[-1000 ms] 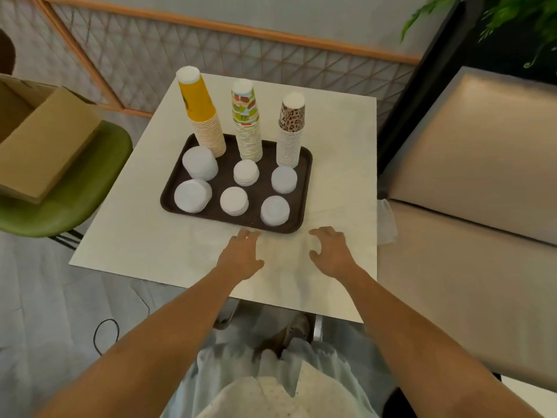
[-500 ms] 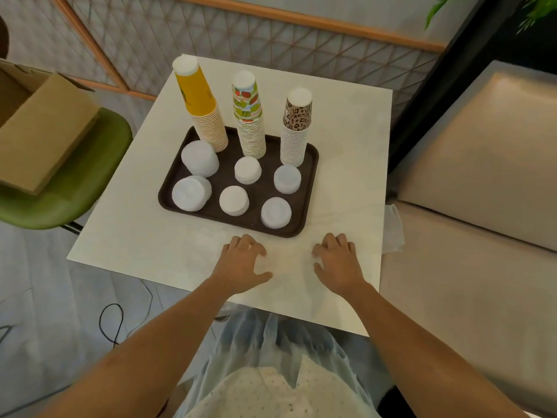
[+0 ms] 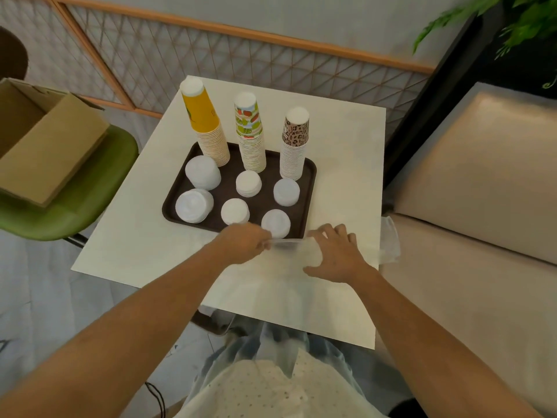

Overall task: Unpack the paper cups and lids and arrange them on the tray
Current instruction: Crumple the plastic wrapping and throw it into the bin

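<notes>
Fingers [image 3: 262,241] of left hand [image 3: 241,247] pinching clear wrap [image 3: 291,251], just beside tray [image 3: 173,194] edge

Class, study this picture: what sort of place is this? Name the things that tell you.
Probably a café or snack-bar seating corner: a small table carries a tray of stacked paper cups and lids, a padded bench runs beside it, and a lattice screen stands behind.

A café or eatery seating corner. A padded bench seat [image 3: 470,182] lines the small surface [image 3: 337,164]. A lattice partition [image 3: 211,61] and green chair [image 3: 75,203] stand nearby.
</notes>
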Demonstrator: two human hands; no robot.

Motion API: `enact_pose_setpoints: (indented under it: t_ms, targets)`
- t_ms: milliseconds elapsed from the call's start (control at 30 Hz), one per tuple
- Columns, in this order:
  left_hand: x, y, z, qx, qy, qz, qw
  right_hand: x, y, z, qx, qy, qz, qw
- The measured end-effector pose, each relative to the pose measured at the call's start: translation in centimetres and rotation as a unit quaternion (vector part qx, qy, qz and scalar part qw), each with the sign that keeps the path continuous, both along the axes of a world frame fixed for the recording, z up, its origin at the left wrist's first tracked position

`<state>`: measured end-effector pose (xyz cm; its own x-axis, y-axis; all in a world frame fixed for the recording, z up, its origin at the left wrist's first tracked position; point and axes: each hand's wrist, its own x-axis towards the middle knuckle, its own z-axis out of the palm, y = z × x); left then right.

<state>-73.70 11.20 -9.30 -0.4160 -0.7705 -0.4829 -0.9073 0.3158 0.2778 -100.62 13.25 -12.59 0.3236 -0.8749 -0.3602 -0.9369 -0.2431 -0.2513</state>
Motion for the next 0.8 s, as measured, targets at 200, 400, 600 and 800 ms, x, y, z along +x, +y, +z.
enact_pose_setpoints:
  t_ms: [200,400,600,800]
  targets:
    - [-2.4,-5.7,9.4,-0.232,-0.057,-0.088,0.967,2.9,-2.6,5.0,0.100,-0.350,-0.087,0.927]
    - [-1.7,-4.8,12.3,-0.289,0.327,0.372,0.819,2.4,-3.5,9.9,0.115,-0.590,-0.235,0.764]
    - [-3.6,-3.0,9.8,0.210,0.476,0.386,0.762,2.8,-4.1,11.8,0.084,-0.625,-0.273,0.726]
    - [-5.3,-3.5,11.4,0.124,0.534,0.272,0.791,1.0,-4.9,14.5,0.153,-0.679,-0.260,0.670]
